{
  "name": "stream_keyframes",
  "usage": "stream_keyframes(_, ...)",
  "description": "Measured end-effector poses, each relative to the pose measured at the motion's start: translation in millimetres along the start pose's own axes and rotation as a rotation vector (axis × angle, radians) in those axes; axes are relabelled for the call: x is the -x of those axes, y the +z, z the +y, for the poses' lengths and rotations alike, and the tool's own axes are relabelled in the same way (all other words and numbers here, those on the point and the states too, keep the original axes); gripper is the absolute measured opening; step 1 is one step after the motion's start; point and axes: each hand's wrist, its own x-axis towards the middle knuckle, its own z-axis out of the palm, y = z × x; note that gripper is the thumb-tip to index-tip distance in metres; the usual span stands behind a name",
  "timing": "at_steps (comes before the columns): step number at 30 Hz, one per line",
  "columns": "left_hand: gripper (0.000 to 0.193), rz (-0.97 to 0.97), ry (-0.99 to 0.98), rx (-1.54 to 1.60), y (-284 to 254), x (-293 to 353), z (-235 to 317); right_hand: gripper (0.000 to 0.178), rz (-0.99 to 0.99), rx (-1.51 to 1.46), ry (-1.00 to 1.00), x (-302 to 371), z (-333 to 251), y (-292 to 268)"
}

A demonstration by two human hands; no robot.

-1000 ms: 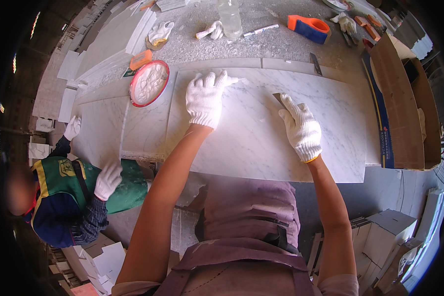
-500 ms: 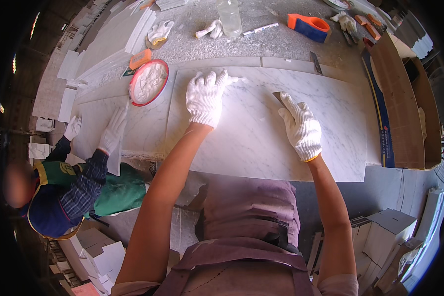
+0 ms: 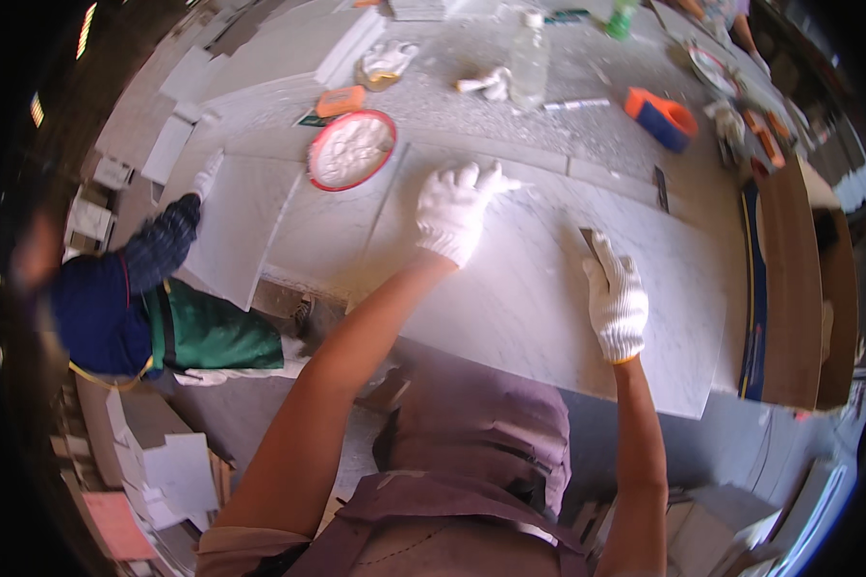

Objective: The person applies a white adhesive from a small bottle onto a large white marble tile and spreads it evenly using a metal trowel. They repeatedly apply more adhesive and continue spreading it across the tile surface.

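A large white marble slab [image 3: 548,298] with grey veins lies on the bench before me. My left hand [image 3: 455,213], in a white knitted glove, rests on the slab's far left part, thumb stretched to the right, holding nothing. Toward the slab's right side, my right hand [image 3: 618,303], gloved too, grips a small putty knife [image 3: 590,238]; its handle is hidden in the fingers and its dark blade shows past them. Beyond my left hand, a red-rimmed bowl [image 3: 392,154] of white paste stands on neighbouring marble.
At left a co-worker's gloved hand [image 3: 207,175] touches another slab [image 3: 231,226]. Behind lie a clear bottle [image 3: 529,67], a marker [image 3: 577,104], an orange-and-blue tape roll [image 3: 662,119] and a dark blade [image 3: 661,188]. A cardboard box [image 3: 789,288] stands at right.
My view has turned, so the bench appears rotated and shifted right. My hands stay on the slab, the knife still in the right. One of the co-worker's two hands no longer shows.
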Motion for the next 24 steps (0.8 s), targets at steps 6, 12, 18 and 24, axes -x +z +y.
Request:
stream_keyframes(6, 0.042, 0.292, -0.371, 0.704, -4, 27, -9, 0.043, 0.172, -0.118, -0.234, 0, 8, 2)
stream_keyframes(12, 0.043, 0.483, -0.813, 1.211, -18, 84, -83, 0.045, 0.109, -0.187, -0.105, 41, 18, -14)
stream_keyframes(18, 0.029, 0.425, -0.864, 1.013, -11, 133, -172, 0.046, 0.090, -0.172, 0.008, 85, 14, -26)
stream_keyframes(24, 0.031, 0.369, -0.812, 0.600, -7, 136, -173, 0.053, 0.183, -0.270, 0.190, 96, -1, -25)
